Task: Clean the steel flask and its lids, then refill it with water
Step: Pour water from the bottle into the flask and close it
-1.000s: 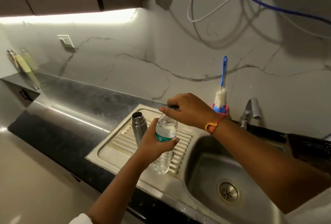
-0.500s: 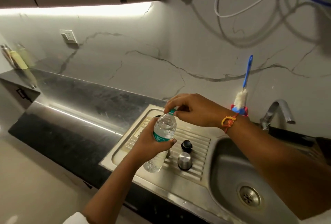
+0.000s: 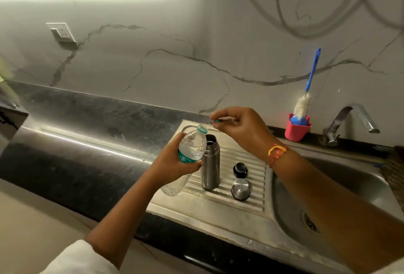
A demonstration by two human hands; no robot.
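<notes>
Mid-frame, gripped water bottle (image 3: pixel 192 145) in left hand (image 3: pixel 172 163), pinched green cap (image 3: pixel 216 121) in right hand (image 3: pixel 239 128); needed mouth held over open steel flask (image 3: pixel 210 164), tilted slowly.

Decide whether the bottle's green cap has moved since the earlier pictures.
Yes. The cap, pinched in the right hand, has lifted off the bottle, up toward the sink's back rim.

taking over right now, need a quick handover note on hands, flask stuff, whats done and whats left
Left hand grips the tilted water bottle, open mouth close to the steel flask. Right hand pinches the green bottle cap.
The flask stands open on the drainboard; black inner lid and steel cap lie beside it.
Done: bottle uncapped. Washing can't be confirmed.
Left: pour water in, fit both lids.
</notes>
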